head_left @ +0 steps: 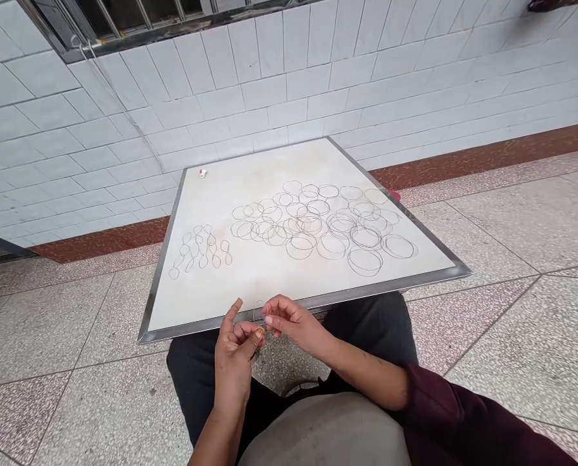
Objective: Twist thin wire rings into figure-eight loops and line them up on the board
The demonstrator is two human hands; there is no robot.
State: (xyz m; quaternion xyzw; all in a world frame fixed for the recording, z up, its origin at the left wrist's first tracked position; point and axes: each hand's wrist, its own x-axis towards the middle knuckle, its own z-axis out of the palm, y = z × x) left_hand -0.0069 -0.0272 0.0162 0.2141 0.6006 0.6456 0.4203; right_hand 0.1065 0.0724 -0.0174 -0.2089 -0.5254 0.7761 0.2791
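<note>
Between my two hands, at the near edge of the white table (206,301), is a thin wire loop (254,315), only partly visible. My left hand (237,346) pinches it with thumb and fingertips, the index finger raised. From the right, my right hand (291,321) grips the same wire between thumb and fingers. Many round thin wire rings (332,246) lie overlapping across the table's middle and right. On the left side are several small wire pieces (217,261) twisted into figure-eight shapes, set in rough rows.
A metal trim (318,301) edges the table, which stands against a white tiled wall (269,97). A small white and red object (203,173) sits at the far left corner. My knees (380,323) are under the near edge. A barred window (147,16) is above.
</note>
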